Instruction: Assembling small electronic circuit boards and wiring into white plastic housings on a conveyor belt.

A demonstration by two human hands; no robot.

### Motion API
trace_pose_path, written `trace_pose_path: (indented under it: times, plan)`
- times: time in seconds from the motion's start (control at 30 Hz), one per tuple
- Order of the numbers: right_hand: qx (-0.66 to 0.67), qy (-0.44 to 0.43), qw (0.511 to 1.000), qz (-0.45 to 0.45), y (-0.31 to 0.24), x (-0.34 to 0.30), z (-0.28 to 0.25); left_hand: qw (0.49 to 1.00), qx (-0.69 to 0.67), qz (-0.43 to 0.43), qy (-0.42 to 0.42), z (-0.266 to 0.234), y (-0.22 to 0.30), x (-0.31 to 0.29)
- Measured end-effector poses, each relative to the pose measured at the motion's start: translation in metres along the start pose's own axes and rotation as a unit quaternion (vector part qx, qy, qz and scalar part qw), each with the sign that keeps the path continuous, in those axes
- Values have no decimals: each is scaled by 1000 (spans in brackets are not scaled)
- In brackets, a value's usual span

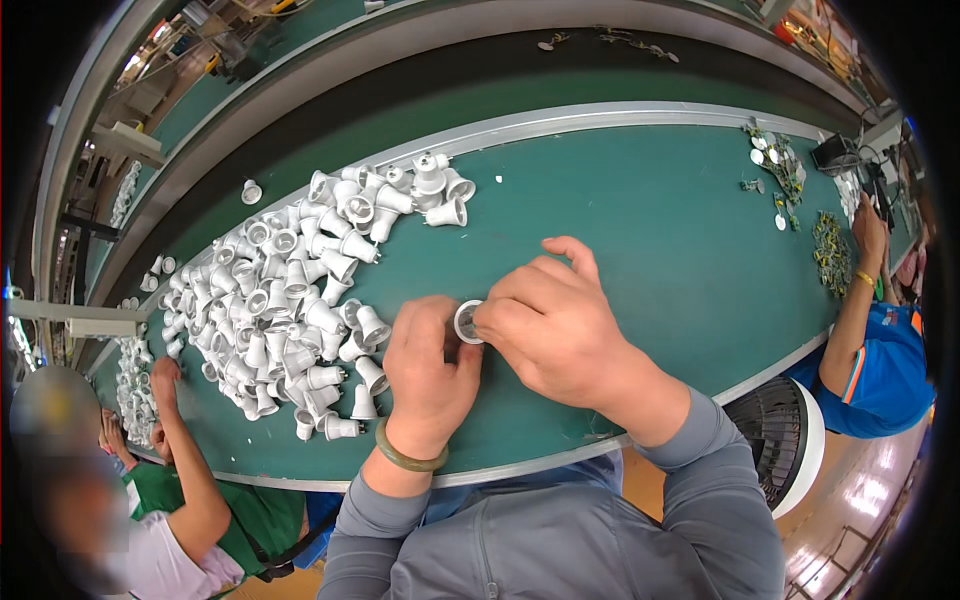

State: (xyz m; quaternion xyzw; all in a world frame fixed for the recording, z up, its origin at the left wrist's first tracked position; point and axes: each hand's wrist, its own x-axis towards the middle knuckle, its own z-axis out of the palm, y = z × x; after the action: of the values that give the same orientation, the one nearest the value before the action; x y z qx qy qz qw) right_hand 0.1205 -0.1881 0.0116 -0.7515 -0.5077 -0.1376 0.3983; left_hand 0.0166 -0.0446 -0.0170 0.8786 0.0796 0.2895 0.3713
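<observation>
A white lamp housing (466, 322) is gripped in my left hand (428, 362), its round open end turned toward my right hand. The fingers of my right hand (545, 318) are pinched together at the rim of that opening. Whatever those fingertips hold, if anything, is hidden. Just left of my hands lies a large pile of white cup-shaped lamp housings (268, 302), tumbled in all directions, some showing pins at their narrow ends.
Small circuit boards with wires (832, 255) lie at the table's right end, near a co-worker's arm (850, 320). Another person's arm (190, 490) reaches in at the left. A metal rail (560, 118) edges the green table (640, 200). A fan (775, 440) stands at the lower right.
</observation>
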Motion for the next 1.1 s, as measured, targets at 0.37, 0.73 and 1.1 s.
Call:
trace_pose_path:
  times: [0.37,0.73,1.1]
  plan:
    - [24,13,1000,14,2,-4,4,1000,-4,-3,-16,2,2,1]
    - [21,2,1000,18,2,-5,7,1000,-2,-4,-21,1,2,1]
    - [27,-12,999,28,2,-6,9,1000,-5,1,-23,1,-3,0]
